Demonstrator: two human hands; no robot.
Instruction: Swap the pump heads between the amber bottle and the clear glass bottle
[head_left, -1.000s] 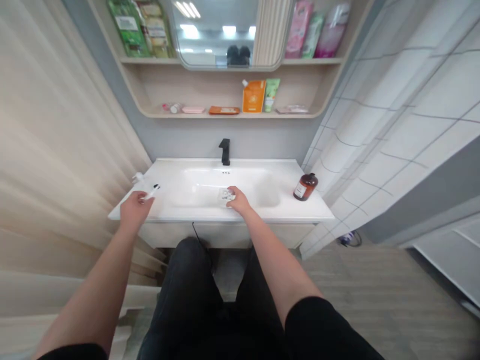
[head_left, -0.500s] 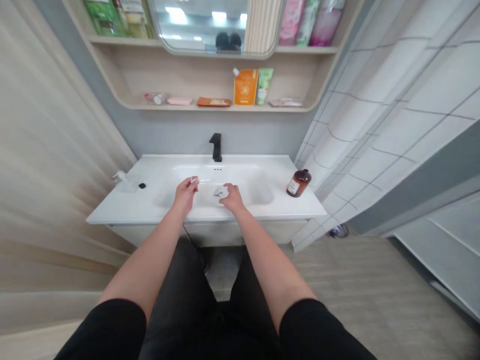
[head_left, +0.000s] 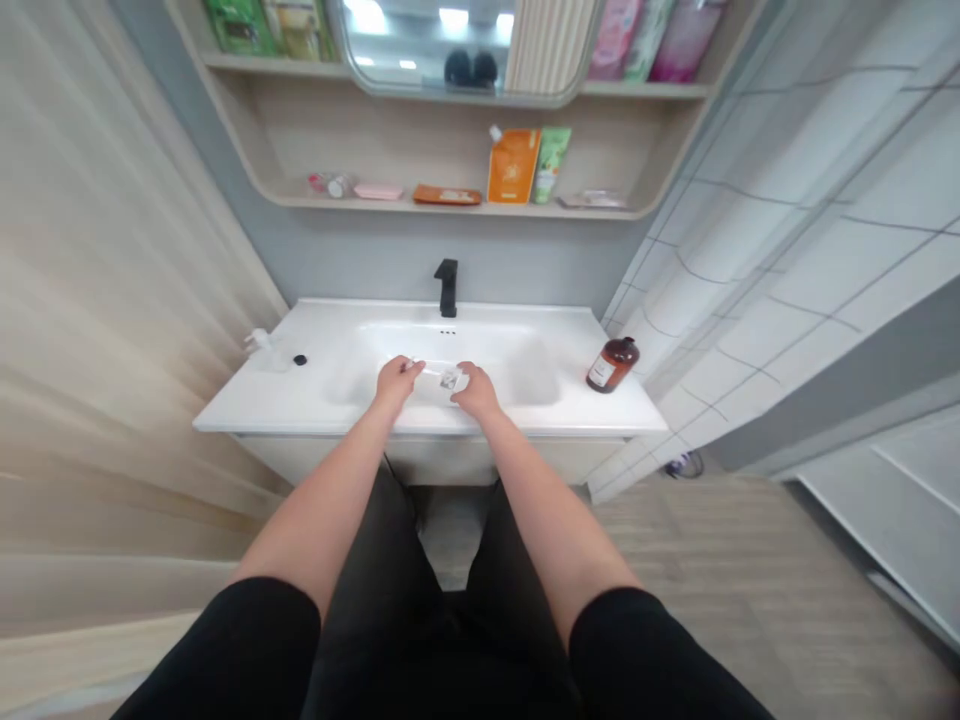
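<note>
Over the white sink basin [head_left: 517,365], my left hand [head_left: 394,385] pinches a thin, whitish stick-like thing [head_left: 433,367] that points right, toward my other hand. Its exact kind is too small to make out. My right hand [head_left: 478,393] is closed on a small white thing with grey marks [head_left: 451,379], held between thumb and fingers. The two held things are close together; whether they touch I cannot tell. Behind both hands stands the black faucet [head_left: 447,288].
On the counter [head_left: 247,415] at left are a clear pump bottle [head_left: 266,350] and a small black cap [head_left: 300,360]. A brown bottle [head_left: 613,364] stands at right. Above hangs a shelf [head_left: 360,205] with an orange pouch [head_left: 514,166] and a green tube [head_left: 553,164]. A curtain [head_left: 112,350] borders the left.
My left hand has come right, nearer to my right hand, bringing the stick-like thing close to the small white thing. The whole view has shifted slightly.
</note>
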